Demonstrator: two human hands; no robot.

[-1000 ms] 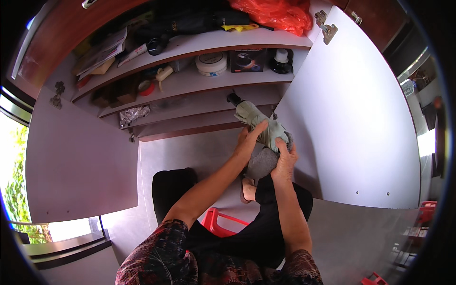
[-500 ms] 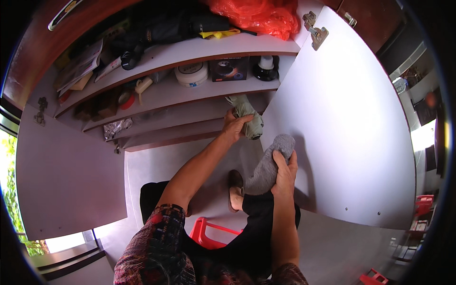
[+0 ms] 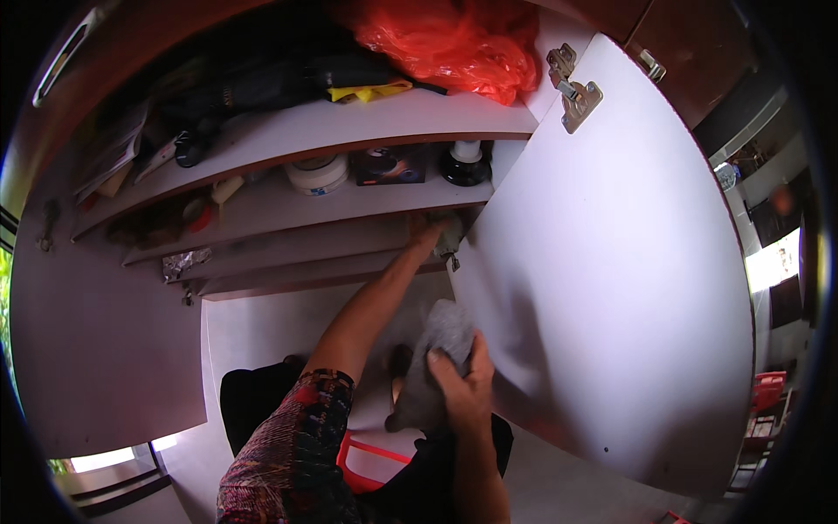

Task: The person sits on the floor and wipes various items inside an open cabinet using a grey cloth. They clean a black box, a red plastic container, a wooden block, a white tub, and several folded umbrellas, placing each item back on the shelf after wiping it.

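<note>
My left hand [image 3: 425, 232] reaches into the lower shelf space of the cabinet, close to the right door's hinge side. It is closed around a grey-green fabric bundle [image 3: 449, 234] that looks like a folded umbrella, now partly in shadow under the shelf. My right hand [image 3: 468, 381] grips a long, soft, fuzzy grey cloth bundle [image 3: 449, 325], thumb on top, held tilted above my lap. Its exact kind I cannot make out.
The right cabinet door [image 3: 611, 262] stands wide, its metal hinge [image 3: 578, 96] near the top. Shelves hold a red plastic bag [image 3: 454, 44], a white round tub [image 3: 317, 174], a dark box [image 3: 388, 166] and a black-and-white bottle [image 3: 465, 164]. Below me is a red stool [image 3: 371, 458].
My left hand has moved the green bundle deeper under the shelf. My right hand with the grey bundle has come lower and leftward. The view has shifted too.
</note>
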